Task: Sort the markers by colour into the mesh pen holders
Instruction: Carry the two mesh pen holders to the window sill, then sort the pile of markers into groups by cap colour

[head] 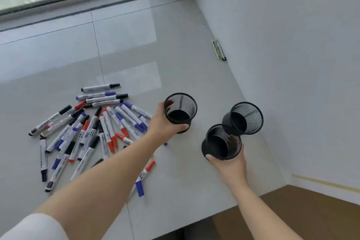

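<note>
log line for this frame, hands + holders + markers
left hand: grips left holder | right hand: grips near holder | third holder: free, empty | markers: unsorted on table

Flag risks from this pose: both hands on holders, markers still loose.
1. The left hand holds one mesh holder with its forearm over the marker pile; lowering the arm could scatter the markers or roll them.
2. The near holder in the right hand appears to touch the third holder; shifting it may knock that one over.
3. All three holders look empty and light, so they may tip when markers go in.
</note>
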The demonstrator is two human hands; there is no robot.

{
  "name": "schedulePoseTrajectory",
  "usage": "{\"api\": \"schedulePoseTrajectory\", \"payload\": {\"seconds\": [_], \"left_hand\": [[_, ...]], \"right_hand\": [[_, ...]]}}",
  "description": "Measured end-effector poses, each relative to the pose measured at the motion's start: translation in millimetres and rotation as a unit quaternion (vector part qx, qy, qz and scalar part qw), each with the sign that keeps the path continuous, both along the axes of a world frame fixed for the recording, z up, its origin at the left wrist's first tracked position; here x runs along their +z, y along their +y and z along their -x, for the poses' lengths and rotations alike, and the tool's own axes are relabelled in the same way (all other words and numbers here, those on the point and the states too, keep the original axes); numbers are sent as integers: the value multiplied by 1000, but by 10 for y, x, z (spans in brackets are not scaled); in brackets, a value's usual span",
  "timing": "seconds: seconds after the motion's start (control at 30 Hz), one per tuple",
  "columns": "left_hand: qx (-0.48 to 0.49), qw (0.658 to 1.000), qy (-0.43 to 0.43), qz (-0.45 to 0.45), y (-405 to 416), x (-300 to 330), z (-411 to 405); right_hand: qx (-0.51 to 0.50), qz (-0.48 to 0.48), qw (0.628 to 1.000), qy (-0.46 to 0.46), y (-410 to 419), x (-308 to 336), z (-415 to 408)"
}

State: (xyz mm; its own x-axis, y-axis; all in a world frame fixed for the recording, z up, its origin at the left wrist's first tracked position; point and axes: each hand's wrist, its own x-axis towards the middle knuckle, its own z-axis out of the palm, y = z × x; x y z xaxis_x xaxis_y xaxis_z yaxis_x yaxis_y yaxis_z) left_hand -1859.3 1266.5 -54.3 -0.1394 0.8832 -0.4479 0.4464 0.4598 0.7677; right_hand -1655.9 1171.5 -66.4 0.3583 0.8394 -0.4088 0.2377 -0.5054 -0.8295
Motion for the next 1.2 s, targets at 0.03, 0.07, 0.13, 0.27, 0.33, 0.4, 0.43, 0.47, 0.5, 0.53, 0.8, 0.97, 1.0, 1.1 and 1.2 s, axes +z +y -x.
{"api": "schedulePoseTrajectory", "payload": {"seconds": [0.03, 0.07, 0.13, 0.27, 0.33, 0.4, 0.43, 0.47, 0.5, 0.53, 0.8, 0.97, 1.0, 1.1, 1.2], "left_hand": [[1, 1000, 2, -6, -7, -32, -19], [5, 1000, -4, -10, -12, -73, -38], [29, 999, -26, -14, -17, -151, -81], [39, 998, -31, -23, 9, -215, -155], [42, 998, -31, -27, 18, -245, -180], [48, 998, -23, -26, 0, -260, -198], [45, 999, -9, -27, -24, -248, -198], [37, 999, 12, -26, -63, -222, -191], [28, 999, 29, -23, -119, -184, -176], [26, 999, 37, -21, -194, -129, -154], [49, 997, 61, -14, -1237, 375, 291], [105, 991, 86, 20, -1902, 471, 912], [127, 988, 88, 29, -2021, 466, 1053], [182, 978, 87, 61, -2298, 412, 1492], [175, 975, 104, 93, -2429, 302, 1925]], "right_hand": [[1, -1, 1000, 5, 25, 5, 14], [3, -3, 1000, 9, 43, 2, 29], [7, -11, 1000, 13, 67, -13, 52], [29, -26, 999, 3, 113, -58, 33], [45, -35, 998, 4, 130, -68, 20], [55, -44, 997, 7, 139, -52, 17], [60, -50, 997, 7, 142, -32, 22], [67, -54, 996, 2, 138, -19, 21], [76, -53, 996, -6, 121, -10, 13], [83, -42, 996, -11, 85, -6, 5], [185, 133, 971, -71, -410, 46, 180], [322, 113, 937, -73, -451, 221, 713], [343, 107, 930, -76, -446, 250, 844], [380, 93, 916, -89, -472, 318, 1265], [385, 86, 914, -90, -552, 326, 1696]]}}
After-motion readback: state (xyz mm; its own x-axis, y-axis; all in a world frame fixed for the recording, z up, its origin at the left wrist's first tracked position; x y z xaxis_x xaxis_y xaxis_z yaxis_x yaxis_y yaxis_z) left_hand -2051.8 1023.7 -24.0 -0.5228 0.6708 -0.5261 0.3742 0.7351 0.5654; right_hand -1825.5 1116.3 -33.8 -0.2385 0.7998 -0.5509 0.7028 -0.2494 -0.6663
